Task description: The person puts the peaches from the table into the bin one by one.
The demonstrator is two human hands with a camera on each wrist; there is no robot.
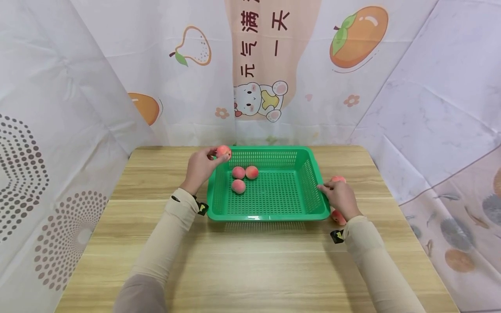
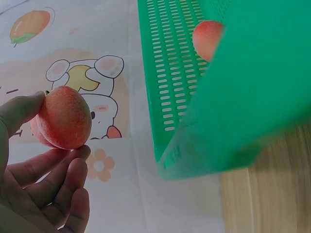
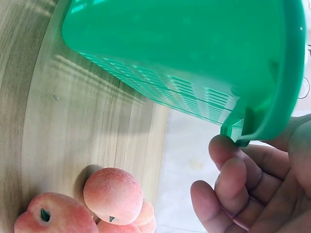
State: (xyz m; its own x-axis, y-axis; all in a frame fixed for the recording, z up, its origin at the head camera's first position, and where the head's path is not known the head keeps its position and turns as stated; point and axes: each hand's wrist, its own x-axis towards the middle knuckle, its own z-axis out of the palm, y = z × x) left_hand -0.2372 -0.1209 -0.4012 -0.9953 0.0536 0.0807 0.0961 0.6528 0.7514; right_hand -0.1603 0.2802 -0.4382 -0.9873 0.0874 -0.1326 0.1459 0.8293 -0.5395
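Between thumb and fingers my left hand (image 1: 201,167) pinches a peach (image 2: 65,118), held up over the far left corner of the green basket (image 1: 268,217). Inside that basket, toward its left side, lie three peaches, one of them this pinkish peach (image 1: 238,186). At the right rim, my right hand (image 1: 339,196) grips the basket's edge between thumb and fingers, as the right wrist view shows. Several more peaches sit on the table just outside the basket's right side, among them a round peach (image 3: 113,195) and a peach with a green stem mark (image 3: 56,216); the hand partly hides them in the head view.
The basket stands on a wood-grain table (image 1: 250,265), near its far edge. Behind the table hangs a white curtain (image 1: 195,87) printed with fruit and a cartoon animal. More patterned cloth (image 1: 442,100) hangs at the sides.
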